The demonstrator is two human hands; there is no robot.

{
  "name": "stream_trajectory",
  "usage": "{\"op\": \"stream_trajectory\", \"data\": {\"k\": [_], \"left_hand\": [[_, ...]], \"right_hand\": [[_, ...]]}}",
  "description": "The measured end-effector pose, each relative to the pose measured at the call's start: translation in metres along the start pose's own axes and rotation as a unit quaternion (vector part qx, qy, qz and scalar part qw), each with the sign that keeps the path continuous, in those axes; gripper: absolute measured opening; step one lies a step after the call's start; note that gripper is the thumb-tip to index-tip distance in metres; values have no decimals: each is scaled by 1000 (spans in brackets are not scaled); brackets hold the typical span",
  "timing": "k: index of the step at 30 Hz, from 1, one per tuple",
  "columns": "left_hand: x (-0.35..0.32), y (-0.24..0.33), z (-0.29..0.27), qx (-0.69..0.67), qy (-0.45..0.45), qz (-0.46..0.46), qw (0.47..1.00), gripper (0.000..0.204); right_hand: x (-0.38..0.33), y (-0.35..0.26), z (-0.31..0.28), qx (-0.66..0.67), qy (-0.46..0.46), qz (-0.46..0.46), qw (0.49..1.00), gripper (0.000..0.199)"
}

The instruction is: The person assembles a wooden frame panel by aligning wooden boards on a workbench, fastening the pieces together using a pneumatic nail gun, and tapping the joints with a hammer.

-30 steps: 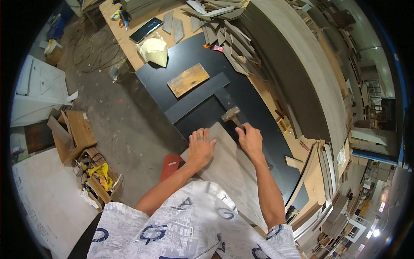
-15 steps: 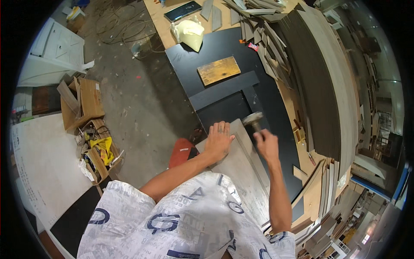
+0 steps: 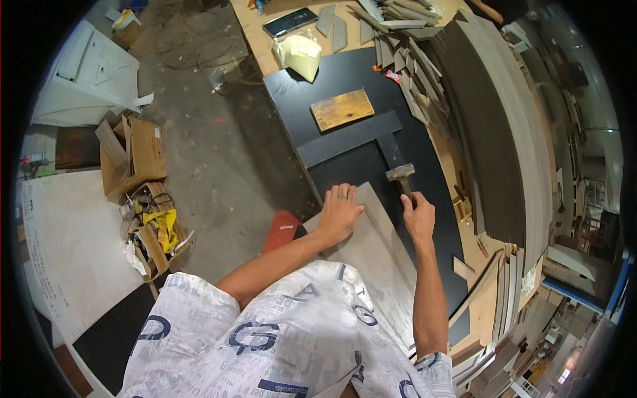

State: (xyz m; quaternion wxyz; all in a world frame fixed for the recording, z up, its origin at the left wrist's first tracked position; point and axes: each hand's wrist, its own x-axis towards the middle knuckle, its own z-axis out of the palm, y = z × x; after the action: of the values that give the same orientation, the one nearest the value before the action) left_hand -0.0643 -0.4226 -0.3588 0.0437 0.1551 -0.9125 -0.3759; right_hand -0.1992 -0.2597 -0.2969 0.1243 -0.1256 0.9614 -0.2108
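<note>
My right hand (image 3: pixel 419 217) is closed round the handle of a hammer (image 3: pixel 401 174), whose metal head hangs just past the upper right corner of a grey framed cabinet door (image 3: pixel 371 255). My left hand (image 3: pixel 341 215) grips the upper left part of that door, its fingers bent over the top edge and the thumb out toward the middle. The door lies at a slant in front of my body, its lower end partly covered by my shirt. Beneath it is a large black board (image 3: pixel 292 99) with flat black strips (image 3: pixel 352 137) on it.
A worn wooden block (image 3: pixel 342 110), a pale yellow bag (image 3: pixel 302 56) and a phone (image 3: pixel 290 22) lie farther up the workbench. Several grey offcuts (image 3: pixel 415 83) and a tall stack of grey boards (image 3: pixel 488 132) line the right. Cardboard boxes (image 3: pixel 142 152) stand on the floor at left.
The hammer has moved right and up, away from the door's corner, with my right hand. My left hand keeps its place on the door. The whole view has shifted slightly.
</note>
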Motion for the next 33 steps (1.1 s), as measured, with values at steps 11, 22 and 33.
{"op": "stream_trajectory", "data": {"k": [11,22,33], "left_hand": [[77,4,-18,242,-247,359,867,36],[76,40,-6,220,-276,427,833,31],[81,36,-11,203,-301,430,826,56]], "right_hand": [[19,56,-1,-103,56,-70,991,33],[-137,70,33,28,59,-11,998,50],[-137,80,17,47,57,-8,997,59]]}}
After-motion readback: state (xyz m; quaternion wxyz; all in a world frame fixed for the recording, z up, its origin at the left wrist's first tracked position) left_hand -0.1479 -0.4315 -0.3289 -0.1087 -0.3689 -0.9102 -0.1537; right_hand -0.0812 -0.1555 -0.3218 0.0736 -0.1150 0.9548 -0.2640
